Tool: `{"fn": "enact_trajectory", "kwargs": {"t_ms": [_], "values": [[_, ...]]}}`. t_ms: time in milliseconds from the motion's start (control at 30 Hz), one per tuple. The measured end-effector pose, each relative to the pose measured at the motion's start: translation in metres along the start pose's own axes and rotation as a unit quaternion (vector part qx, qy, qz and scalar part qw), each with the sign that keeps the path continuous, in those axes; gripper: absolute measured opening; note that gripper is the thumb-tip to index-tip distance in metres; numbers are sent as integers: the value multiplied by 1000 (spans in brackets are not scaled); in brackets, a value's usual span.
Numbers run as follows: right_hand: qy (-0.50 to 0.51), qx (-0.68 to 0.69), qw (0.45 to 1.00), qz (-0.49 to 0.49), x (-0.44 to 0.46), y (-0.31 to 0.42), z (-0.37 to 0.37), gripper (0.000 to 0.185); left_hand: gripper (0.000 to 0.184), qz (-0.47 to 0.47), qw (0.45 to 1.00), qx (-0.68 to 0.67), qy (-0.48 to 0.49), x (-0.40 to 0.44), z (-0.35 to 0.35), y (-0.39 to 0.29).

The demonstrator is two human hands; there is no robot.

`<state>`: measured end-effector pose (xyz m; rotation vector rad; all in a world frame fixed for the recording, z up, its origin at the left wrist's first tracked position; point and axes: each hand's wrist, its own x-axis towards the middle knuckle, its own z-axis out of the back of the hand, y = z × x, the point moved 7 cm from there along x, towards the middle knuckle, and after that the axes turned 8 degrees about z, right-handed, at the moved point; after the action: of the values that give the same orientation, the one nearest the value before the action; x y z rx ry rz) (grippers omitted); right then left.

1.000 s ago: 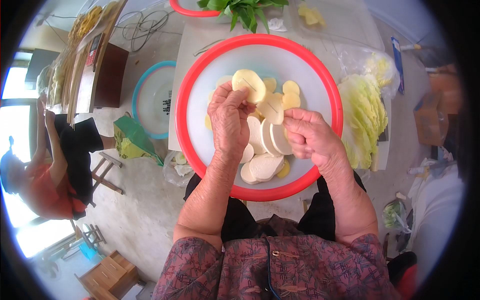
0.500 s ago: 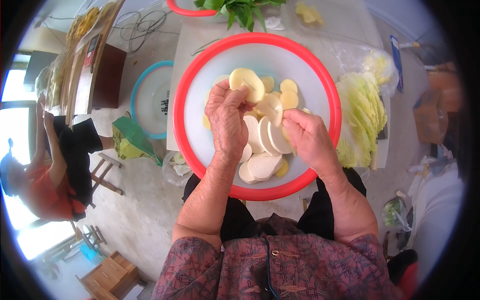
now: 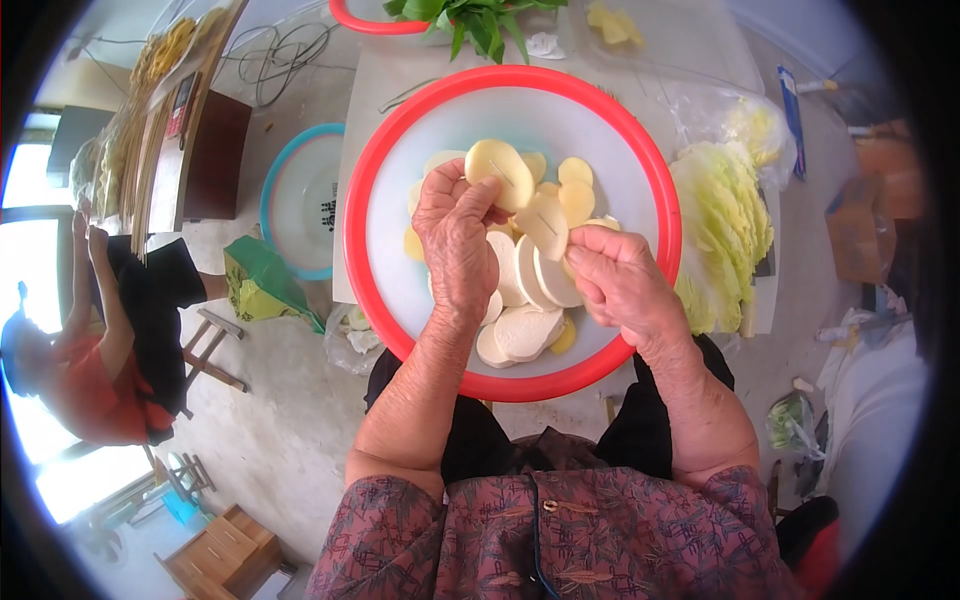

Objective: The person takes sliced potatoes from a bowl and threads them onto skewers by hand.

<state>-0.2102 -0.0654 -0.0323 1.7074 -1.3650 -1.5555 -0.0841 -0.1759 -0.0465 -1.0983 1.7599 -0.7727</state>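
Above the red-rimmed basin (image 3: 362, 240), my left hand (image 3: 457, 235) pinches a pale yellow slice (image 3: 500, 172) with a thin dark line, perhaps a skewer, across it. A second slice (image 3: 543, 226) with a similar line hangs between my hands. My right hand (image 3: 622, 280) is closed at that slice's right edge; what its fingertips grip is too small to make out. White oval slices (image 3: 530, 333) and smaller yellow slices (image 3: 575, 190) lie in the basin beneath.
Cabbage leaves (image 3: 722, 235) lie right of the basin, green leaves (image 3: 480, 20) behind it. A clear tray (image 3: 680, 50) holds yellow pieces. At left are a blue-rimmed basin (image 3: 268, 215), a stool (image 3: 210, 345) and another person (image 3: 95, 370) beside a table with sticks.
My left hand and its slice have shifted slightly right and down. My right hand's fingers have changed their bend near the second slice, which has turned a little.
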Motion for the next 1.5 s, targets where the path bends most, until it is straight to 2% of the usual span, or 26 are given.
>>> {"fn": "enact_trajectory", "kwargs": {"t_ms": [433,700,1033,1067,1167,1233,1300,1333,1433,1500], "values": [[14,18,1000,-14,-2,-3,4,16,24,-7,999,29,26,0,-5,0],[17,0,1000,-5,-1,-7,5,26,22,-3,996,60,60,2,-8,-8],[-3,-11,1000,9,6,-1,7,23,23,17,993,57,105,-7,-18,-1],[-5,14,1000,20,7,-1,6,18,23,18,993,57,106,-7,-18,-1],[-16,22,999,44,7,2,4,17,24,19,996,40,77,-5,-18,-2],[-23,4,998,57,5,3,5,18,22,31,999,-28,24,-5,-11,-1],[11,-147,983,105,2,6,2,18,23,34,998,-54,11,2,-2,-1],[14,-147,984,105,-1,6,0,18,23,39,996,-81,-2,5,3,0],[34,-160,981,101,-5,3,-7,18,24,3,994,-110,27,4,-2,-4],[30,-153,976,155,-4,1,-11,18,24,14,989,-138,50,-1,-10,-5]]}}
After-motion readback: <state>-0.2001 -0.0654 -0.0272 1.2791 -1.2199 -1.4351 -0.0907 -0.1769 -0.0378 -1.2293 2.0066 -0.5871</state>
